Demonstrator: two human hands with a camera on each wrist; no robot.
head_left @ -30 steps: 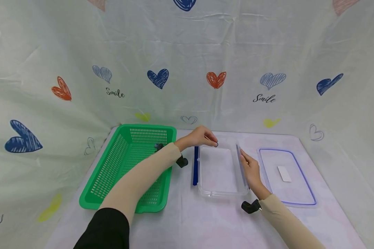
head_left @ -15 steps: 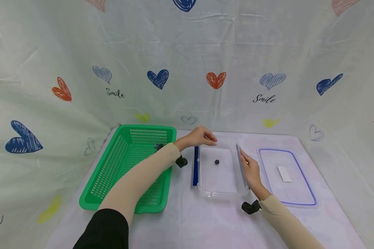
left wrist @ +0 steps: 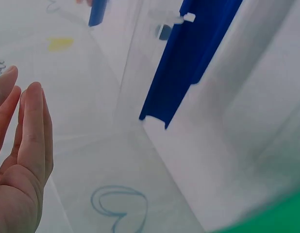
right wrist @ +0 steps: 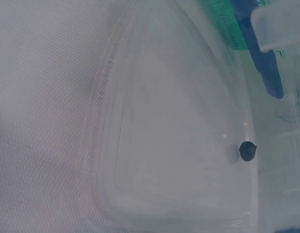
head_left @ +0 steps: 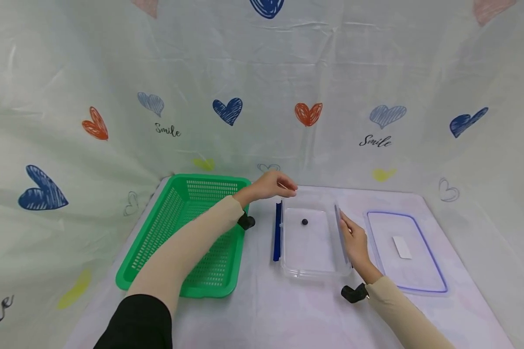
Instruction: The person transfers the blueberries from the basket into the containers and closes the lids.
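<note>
In the head view, a clear plastic box (head_left: 316, 273) with blue side flaps stands at mid-table. Inside it, toward the far side, lies a small dark round ball (head_left: 304, 222), seen also through the box wall in the right wrist view as a dark ball (right wrist: 247, 151). My left hand (head_left: 272, 185) hovers over the box's far left corner, holding nothing. The left wrist view shows its fingers (left wrist: 32, 121) straight and the left blue flap (left wrist: 184, 63) nearby. At the box's right side, my right hand (head_left: 355, 242) grips the raised flap (head_left: 341, 232).
A green slotted basket (head_left: 214, 291) stands to the left, partly under my left forearm. To the right lies a clear lid (head_left: 419, 291) with a blue seal and a white label (head_left: 401, 247). A curtain printed with hearts (head_left: 308, 114) hangs behind the table.
My left hand let go of the dark ball, which dropped into the box. That hand has since drawn back slightly left and up. The right hand stays at the flap.
</note>
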